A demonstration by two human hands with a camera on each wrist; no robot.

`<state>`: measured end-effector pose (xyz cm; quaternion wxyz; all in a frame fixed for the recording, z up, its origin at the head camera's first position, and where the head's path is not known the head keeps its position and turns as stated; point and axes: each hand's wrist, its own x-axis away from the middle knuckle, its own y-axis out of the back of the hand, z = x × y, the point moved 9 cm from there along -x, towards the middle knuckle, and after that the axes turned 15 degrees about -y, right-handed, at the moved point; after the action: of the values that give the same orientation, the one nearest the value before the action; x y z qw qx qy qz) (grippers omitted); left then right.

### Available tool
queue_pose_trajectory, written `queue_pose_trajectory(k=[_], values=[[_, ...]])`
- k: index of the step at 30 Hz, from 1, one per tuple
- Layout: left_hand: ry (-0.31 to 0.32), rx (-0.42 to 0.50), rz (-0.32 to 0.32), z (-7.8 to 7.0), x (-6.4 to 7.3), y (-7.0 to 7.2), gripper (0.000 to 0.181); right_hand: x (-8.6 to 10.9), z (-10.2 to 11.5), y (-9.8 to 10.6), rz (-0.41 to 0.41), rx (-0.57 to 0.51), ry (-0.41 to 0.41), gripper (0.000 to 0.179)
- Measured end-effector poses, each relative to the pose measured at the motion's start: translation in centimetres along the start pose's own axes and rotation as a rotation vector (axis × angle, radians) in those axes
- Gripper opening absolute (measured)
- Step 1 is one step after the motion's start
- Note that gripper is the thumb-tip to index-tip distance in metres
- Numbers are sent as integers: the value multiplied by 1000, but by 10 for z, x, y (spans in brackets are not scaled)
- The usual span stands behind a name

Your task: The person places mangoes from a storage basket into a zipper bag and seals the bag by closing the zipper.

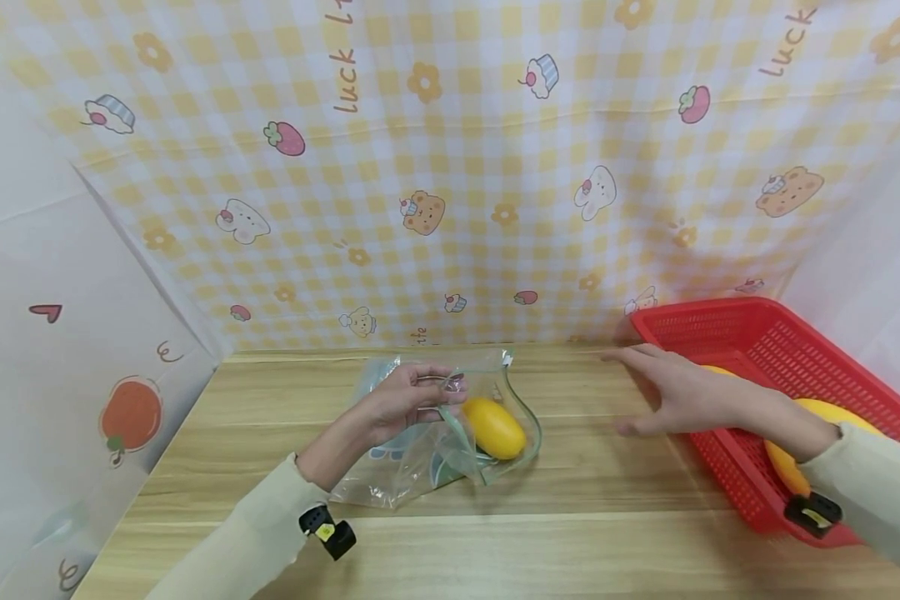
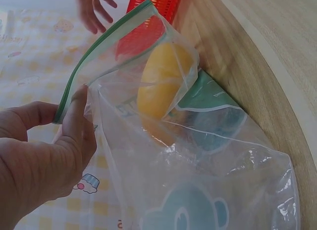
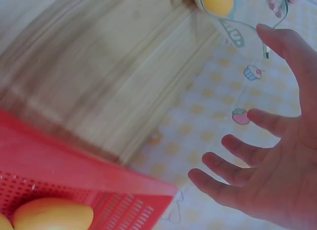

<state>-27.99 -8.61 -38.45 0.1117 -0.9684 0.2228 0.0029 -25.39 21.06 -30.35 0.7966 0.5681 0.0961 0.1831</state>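
- The left hand [image 1: 408, 396] pinches the edge of a clear zip bag [image 1: 375, 492] between thumb and fingers, near the green closure strip [image 2: 81, 64].
- The bag lies on the wooden bench [image 1: 570, 542], its mouth gaping toward the right hand's side; blue and green printing shows on its film.
- One smooth yellow fruit [image 1: 497, 429] sits inside the bag, just within the mouth, seen through the clear film in the left wrist view.
- The right hand [image 1: 667, 387] holds nothing; its fingers and thumb are spread well apart, between the bag and a red basket [image 1: 851, 375].
- The basket stands at the right of the bench, with perforated walls and more yellow fruit [image 3: 54, 215] in it; the right arm covers part of its contents, so I can't give a sure count.
- Both sleeves are pale, with a small black device [image 1: 328, 532] at each cuff.
- Behind the bench hangs a yellow-and-white checked cloth [image 1: 465, 167] printed with strawberries, cupcakes, flowers and little animals.
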Motion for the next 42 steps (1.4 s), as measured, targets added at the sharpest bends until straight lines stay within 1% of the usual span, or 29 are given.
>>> queue_pose_trajectory(k=[2,6,10,13,17,25,31,35,42], values=[[2,-3,-1,0,0,0,44,2,-2,1,-5,36,14,90],[3,-6,-1,0,1,0,44,6,-9,4,23,71,3,94],[2,-9,4,1,1,0,45,11,-17,8,58,74,-21,93],[6,-10,6,1,1,0,45,13,-24,12,64,62,-26,91],[12,-8,7,2,1,0,44,15,-35,21,47,41,-40,88],[17,-3,3,1,2,0,45,21,-66,37,6,33,-116,81],[22,-2,-8,1,1,1,44,27,-84,41,-9,64,-112,73],[22,0,-8,2,1,0,44,30,-93,41,10,57,-119,67],[14,-8,3,1,2,2,43,32,-101,32,111,28,-134,62]])
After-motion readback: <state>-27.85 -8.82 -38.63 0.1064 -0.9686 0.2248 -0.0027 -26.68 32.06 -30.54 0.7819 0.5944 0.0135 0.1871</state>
